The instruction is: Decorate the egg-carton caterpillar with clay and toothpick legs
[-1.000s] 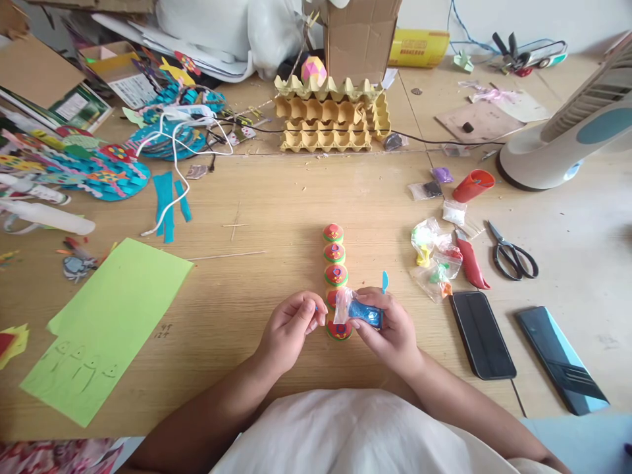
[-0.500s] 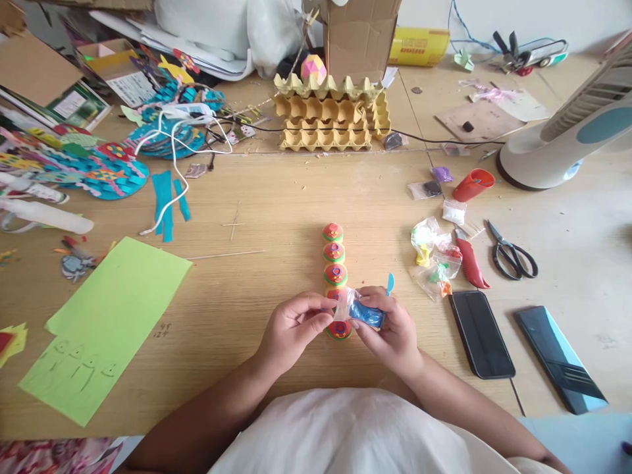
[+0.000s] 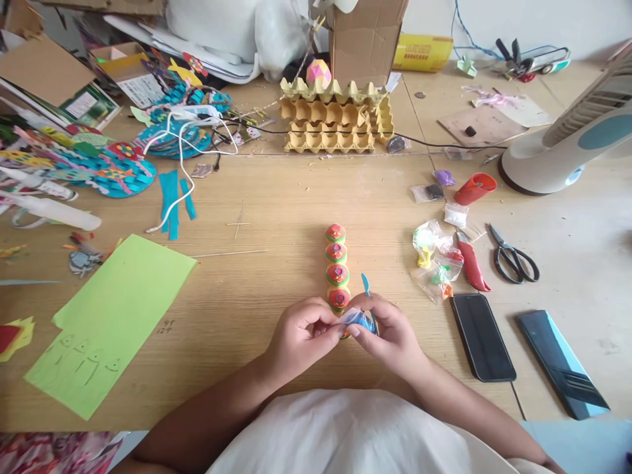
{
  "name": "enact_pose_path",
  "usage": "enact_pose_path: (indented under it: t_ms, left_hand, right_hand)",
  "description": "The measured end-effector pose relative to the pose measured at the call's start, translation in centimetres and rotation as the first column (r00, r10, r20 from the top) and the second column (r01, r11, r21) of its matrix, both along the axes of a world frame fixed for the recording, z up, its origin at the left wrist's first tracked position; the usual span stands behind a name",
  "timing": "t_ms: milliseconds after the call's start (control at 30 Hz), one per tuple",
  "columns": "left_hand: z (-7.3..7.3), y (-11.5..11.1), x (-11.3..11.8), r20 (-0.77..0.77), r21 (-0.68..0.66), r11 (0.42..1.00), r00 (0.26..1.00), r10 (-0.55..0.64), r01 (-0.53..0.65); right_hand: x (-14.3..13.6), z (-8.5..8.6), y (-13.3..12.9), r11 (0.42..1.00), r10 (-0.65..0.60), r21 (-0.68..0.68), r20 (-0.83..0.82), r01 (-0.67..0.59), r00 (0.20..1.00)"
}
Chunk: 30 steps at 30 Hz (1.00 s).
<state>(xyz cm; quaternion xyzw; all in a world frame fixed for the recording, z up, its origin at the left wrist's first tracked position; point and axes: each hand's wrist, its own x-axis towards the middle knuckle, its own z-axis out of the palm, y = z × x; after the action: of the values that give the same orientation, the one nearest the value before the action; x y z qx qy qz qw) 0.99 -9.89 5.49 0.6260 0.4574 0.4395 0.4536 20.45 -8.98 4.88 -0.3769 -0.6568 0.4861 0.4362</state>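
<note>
Both hands meet over the near end of a row of red, green and yellow decorated domes (image 3: 338, 274). Between them is a small clear plastic bag (image 3: 349, 316) with blue modelling clay (image 3: 364, 322) inside. My left hand (image 3: 303, 332) pinches the bag's clear end. The clay-filled end is gripped by my right hand (image 3: 392, 332), which also keeps a small light-blue plastic knife (image 3: 365, 284) among its fingers, its blade sticking up. The nearest dome is mostly hidden behind the fingers and bag.
To the right lie bags of coloured clay (image 3: 437, 260), a red cutter (image 3: 473, 263), scissors (image 3: 514, 257), two phones (image 3: 484, 339) and a red cup (image 3: 474, 189). Green paper (image 3: 133, 296) lies left; egg cartons (image 3: 328, 118) stand at the back. A fan (image 3: 553, 155) stands far right.
The bag has turned and bunched up between my fingers, and both hands have come closer together. The blue knife has shifted left with my right hand. The view has moved slightly.
</note>
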Motion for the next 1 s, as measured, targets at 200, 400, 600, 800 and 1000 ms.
enact_pose_path:
  t_ms: [200,400,600,800,1000]
  left_hand:
    - [-0.4,-0.2,0.2,-0.010,0.025,0.999,0.999,-0.040,0.041]
    - [-0.3,-0.1,0.3,0.000,0.087,0.995,0.999,-0.039,0.039]
    - [-0.8,0.0,-0.1,0.068,-0.067,0.996,0.996,-0.050,0.055]
    - [-2.5,0.9,-1.7,0.189,-0.285,0.956,0.974,0.129,-0.071]
    - [-3.4,1.4,-1.9,0.325,-0.304,0.948,0.925,0.197,-0.096]
  right_hand:
    - [0.1,0.4,0.1,0.994,0.001,-0.109,-0.067,-0.008,0.998]
    - [0.0,0.4,-0.4,0.990,-0.002,-0.142,-0.107,-0.013,0.994]
    - [1.5,0.3,0.8,0.993,-0.062,-0.102,-0.057,0.056,0.996]
    - [5.7,-1.3,4.9,0.940,-0.287,-0.015,0.505,0.341,0.814]
    - [6.8,-2.9,6.3,0.904,-0.403,0.243,0.763,0.353,0.506]
